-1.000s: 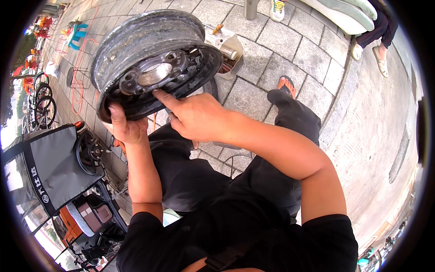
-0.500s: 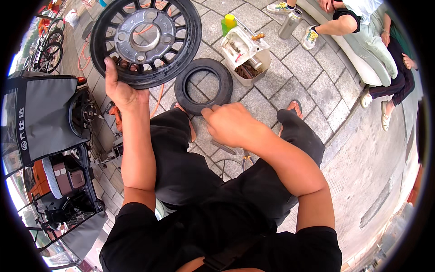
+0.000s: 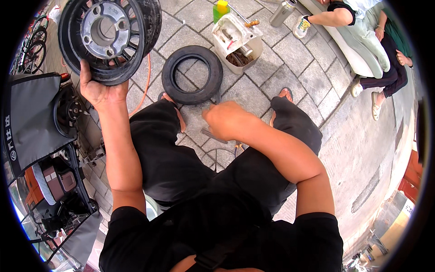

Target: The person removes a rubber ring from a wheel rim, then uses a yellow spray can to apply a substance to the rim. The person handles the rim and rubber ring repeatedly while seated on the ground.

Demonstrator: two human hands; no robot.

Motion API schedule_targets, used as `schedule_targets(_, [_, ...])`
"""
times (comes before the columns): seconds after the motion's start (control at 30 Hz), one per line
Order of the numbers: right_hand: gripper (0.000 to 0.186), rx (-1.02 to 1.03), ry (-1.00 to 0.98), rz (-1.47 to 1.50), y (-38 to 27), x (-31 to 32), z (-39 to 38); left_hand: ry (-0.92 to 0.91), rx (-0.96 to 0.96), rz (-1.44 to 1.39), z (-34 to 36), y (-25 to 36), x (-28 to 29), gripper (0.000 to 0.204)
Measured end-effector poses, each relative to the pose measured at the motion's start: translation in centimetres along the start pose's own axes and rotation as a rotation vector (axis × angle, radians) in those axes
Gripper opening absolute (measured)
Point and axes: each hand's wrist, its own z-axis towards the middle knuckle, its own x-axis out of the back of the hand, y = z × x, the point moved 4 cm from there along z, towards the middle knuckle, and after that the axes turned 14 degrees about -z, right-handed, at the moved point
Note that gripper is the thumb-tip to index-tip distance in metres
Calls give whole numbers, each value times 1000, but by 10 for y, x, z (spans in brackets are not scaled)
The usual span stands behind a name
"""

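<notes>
My left hand point(image 3: 103, 93) grips a black wheel rim point(image 3: 107, 78) by its lower edge, raised at the upper left. The rim has a silver hub with a round centre hole, and it tilts so its inner barrel shows. My right hand point(image 3: 225, 120) is closed in a loose fist above the paving, between my knees; whatever it may hold is hidden. Just beyond it a black tyre point(image 3: 168, 86) lies flat on the ground. A dark flat bar point(image 3: 214, 136) and pliers point(image 3: 238, 148) with orange handles lie partly hidden near that fist.
A whitish tub point(image 3: 229, 61) of tools and bits stands beyond the tyre, a yellow-green bottle point(image 3: 220, 13) behind it. A steel flask point(image 3: 282, 13) stands farther right. People sit on a pale sofa point(image 3: 339, 52). A grey-covered vehicle point(image 3: 34, 118) is at left; an orange hose point(image 3: 146, 86) crosses the paving.
The rim in my left hand has moved left and turned, showing more of its barrel. My right hand stays closed in nearly the same place. The whole view has shifted slightly.
</notes>
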Motion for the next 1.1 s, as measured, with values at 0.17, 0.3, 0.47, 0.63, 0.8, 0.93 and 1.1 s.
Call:
schedule_targets(0.17, [30, -9, -59, -14, 7, -6, 1, -25, 29, 36, 0, -1, 0, 39])
schedule_targets(0.3, [34, -23, -21, 20, 13, -18, 0, -123, 60, 28, 4, -4, -4, 44])
schedule_targets(0.47, [32, -31, -42, -11, 15, -15, -13, -192, 63, 41, -5, -14, -12, 56])
schedule_targets(0.63, [25, -44, 10, 4, 18, -28, -18, -229, 26, 84, -10, -20, -20, 61])
schedule_targets(0.8, [28, 21, -76, 36, 20, -32, -16, -333, 177, -38, -16, -38, -27, 63])
schedule_targets(0.93, [28, 10, -45, 37, 17, -28, -20, -564, 499, -297, -15, -47, -31, 49])
schedule_targets(1.1, [31, -18, -9, 10, 19, -30, -24, -472, 479, -287, -27, -70, -53, 27])
